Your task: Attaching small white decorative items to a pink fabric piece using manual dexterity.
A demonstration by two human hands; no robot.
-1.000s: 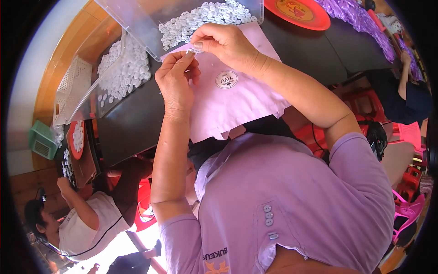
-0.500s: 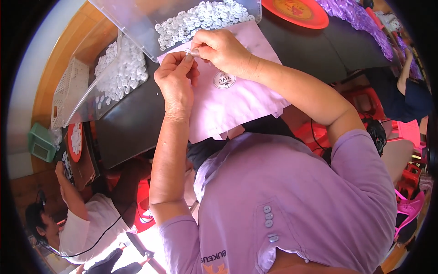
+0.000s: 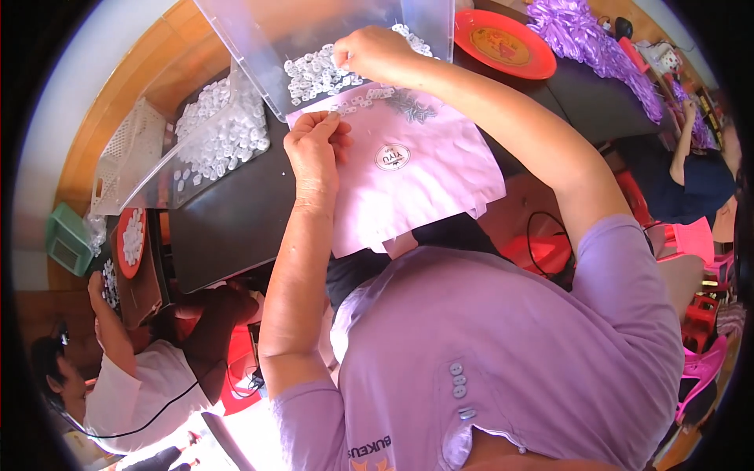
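My left hand [image 3: 316, 147] is above the left edge of a pink cloth [image 3: 416, 188], thumb and fingertips pinched on a small white plastic piece. Beside those fingertips, a short row of similar white pieces [image 3: 363, 100] lies along the cloth's far edge. My right hand [image 3: 375, 53] is over a clear plastic bin [image 3: 263, 59], its fingers curled together above loose white pieces [image 3: 310, 76]. Whatever those fingers hold is hidden. Grey, spiky small pieces [image 3: 411, 106] sit on the cloth below my right forearm.
Left of the bin, another clear container holds a heap of white pieces [image 3: 224, 125]. A red round tray [image 3: 504, 45] and shiny purple material [image 3: 577, 35] are at the far right. At the left, a person in a white shirt [image 3: 145, 396] works near a green basket [image 3: 69, 239].
My hands were together over the cloth, fingertips meeting. My right hand has moved away and up over the bin; my left remains pinched near the cloth. The row and grey pieces now show.
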